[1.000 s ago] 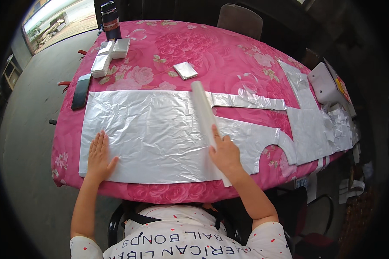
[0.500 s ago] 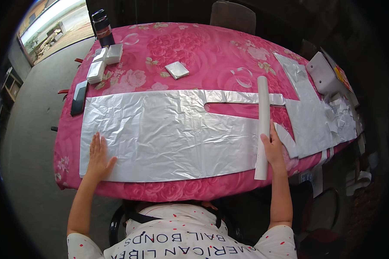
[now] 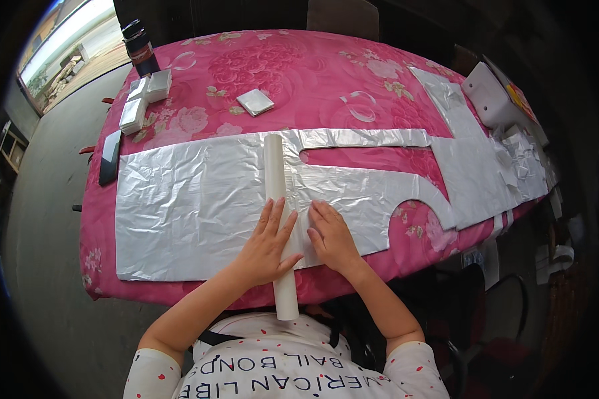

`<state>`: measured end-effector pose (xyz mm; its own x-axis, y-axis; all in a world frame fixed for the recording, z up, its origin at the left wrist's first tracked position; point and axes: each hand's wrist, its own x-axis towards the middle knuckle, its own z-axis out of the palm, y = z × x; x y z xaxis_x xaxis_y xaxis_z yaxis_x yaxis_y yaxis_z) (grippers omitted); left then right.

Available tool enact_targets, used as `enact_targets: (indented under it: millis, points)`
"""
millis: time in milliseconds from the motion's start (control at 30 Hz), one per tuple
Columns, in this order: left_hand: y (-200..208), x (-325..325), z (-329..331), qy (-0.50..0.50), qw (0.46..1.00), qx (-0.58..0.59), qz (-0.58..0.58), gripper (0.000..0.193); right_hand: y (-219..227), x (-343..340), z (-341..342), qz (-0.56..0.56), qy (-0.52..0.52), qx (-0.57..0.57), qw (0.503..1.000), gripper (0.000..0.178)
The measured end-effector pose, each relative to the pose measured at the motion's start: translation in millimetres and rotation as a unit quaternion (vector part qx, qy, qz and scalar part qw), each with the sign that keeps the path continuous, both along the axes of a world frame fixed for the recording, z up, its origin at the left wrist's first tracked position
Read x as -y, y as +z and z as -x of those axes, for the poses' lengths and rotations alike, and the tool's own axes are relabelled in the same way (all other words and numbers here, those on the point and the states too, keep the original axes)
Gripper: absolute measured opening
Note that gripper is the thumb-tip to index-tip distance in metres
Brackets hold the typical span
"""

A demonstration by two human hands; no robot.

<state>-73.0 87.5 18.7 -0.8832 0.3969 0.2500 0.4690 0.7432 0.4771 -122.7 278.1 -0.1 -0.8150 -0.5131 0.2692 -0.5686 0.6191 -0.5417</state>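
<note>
One table (image 3: 319,86), covered in pink flowered cloth, contents listed left to right as seen from beside the seated person.

Phone (image 3: 110,157): dark, one, near the left edge. Small folded film packets (image 3: 133,116): white, stacked, near the far left corner. Flask (image 3: 140,50): dark, upright, just beyond them at that corner.

Film sheet (image 3: 193,199): silvery, one, wrinkled, laid flat along the near side. Long axis parallel to the near edge; broad straight end toward the left edge, cut-out end toward the right, with a narrow strip on the far side and a curved notch on the near side.

Square packet (image 3: 255,102): silvery, one, beyond the sheet.

Left hand (image 3: 263,249): laid over the roller, fingers straight and slightly parted, thumb spread across it, nothing enclosed.

Roller (image 3: 273,166): white, one, lying across the sheet about mid-table. Long axis points from far edge to near edge, crosswise to the sheet; near end overhangs the near edge.

Right hand (image 3: 333,236): on the sheet just right of the roller, fingers extended and together, gripping nothing.

Second film sheet (image 3: 472,173): toward the right edge. White box (image 3: 489,96): near the far right corner.
</note>
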Motion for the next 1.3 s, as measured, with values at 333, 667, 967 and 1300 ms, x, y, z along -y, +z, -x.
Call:
enact_targets:
  millis: [333,667,967,1300]
  points:
    - [2.8,-29.8,5.8,0.005,0.997,-0.015,-0.071,0.062,-24.2,-242.4,87.5,-0.117,-0.295,-0.099,0.943,0.038]
    - [2.3,-44.7,6.1,-0.004,1.000,0.009,-0.004,0.050,-6.3,-233.6,72.4,-0.149,-0.370,-0.209,0.893,0.015]
    - [40.5,-42.7,14.7,0.039,0.858,0.302,-0.414,0.053,73.0,-17.0,-17.9,0.208,-0.089,0.116,0.967,0.015]
    - [30.3,156.7,-11.3,0.214,0.743,0.475,-0.421,0.015,55.8,10.3,-68.1,0.067,0.063,-0.013,0.996,0.032]
